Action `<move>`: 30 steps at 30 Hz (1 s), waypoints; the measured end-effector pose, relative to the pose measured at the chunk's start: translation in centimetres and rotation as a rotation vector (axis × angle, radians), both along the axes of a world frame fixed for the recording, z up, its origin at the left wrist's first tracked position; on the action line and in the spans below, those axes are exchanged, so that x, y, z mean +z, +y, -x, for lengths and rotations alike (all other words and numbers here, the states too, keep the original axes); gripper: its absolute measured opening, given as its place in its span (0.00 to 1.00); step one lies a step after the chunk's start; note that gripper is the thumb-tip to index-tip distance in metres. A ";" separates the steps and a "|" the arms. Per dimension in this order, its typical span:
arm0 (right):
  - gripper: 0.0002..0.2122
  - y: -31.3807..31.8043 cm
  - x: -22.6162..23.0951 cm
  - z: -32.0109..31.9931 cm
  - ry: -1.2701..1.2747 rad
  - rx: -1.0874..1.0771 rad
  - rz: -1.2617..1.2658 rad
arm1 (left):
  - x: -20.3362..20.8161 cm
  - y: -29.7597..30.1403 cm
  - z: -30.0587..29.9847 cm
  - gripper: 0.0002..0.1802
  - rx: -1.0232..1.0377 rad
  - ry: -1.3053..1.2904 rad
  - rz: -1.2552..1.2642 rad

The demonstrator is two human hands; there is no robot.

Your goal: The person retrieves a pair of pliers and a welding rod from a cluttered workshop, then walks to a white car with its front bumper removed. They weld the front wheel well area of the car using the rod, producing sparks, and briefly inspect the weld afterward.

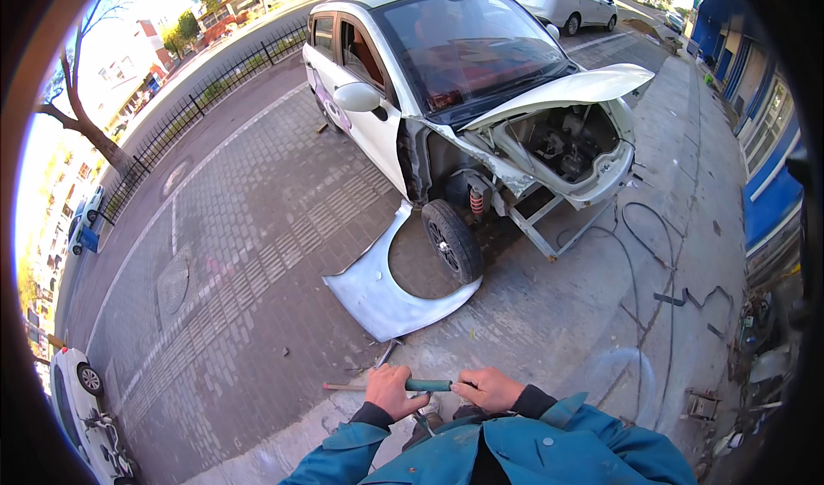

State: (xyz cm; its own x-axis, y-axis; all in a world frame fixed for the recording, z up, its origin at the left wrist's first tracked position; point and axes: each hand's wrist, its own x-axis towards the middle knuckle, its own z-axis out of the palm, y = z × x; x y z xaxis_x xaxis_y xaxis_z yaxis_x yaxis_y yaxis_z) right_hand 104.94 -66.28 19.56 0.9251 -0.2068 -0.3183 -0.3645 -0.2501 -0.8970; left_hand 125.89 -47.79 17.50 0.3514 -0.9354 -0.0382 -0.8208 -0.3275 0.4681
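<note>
My left hand (pixel 392 391) is closed around a thin rod with a green sleeve (pixel 427 385); its pale reddish-brown end sticks out to the left. At the sleeve's right end, the fingers of my right hand (pixel 489 390) are pinched together on it. A metal tool (pixel 390 350) with a narrow head shows just beyond my left hand; whether that hand also grips it is unclear. Past my hands, a loose white fender (pixel 375 300) lies on the paving, its arch curving around the front wheel (pixel 452 240) of a white car (pixel 369 133).
The car's front is stripped, with a raised, bent hood (pixel 566 90) and an exposed metal frame (pixel 541 227). Black cables (pixel 639 287) trail over the concrete at right. Assorted parts (pixel 760 322) lie along the blue wall. Another white car (pixel 77 399) stands at lower left.
</note>
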 end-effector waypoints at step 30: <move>0.15 1.5 -0.9 1.1 -0.333 -0.198 0.145 | -0.2 0.1 0.2 0.26 0.001 -0.060 0.085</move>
State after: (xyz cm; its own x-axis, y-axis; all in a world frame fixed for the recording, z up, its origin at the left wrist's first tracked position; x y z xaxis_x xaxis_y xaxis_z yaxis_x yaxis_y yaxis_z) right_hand 103.83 -64.75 18.69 0.9104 -0.4120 0.0367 -0.1145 -0.3363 -0.9348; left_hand 125.66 -47.71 17.31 0.3517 -0.9340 0.0622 -0.8478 -0.2897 0.4442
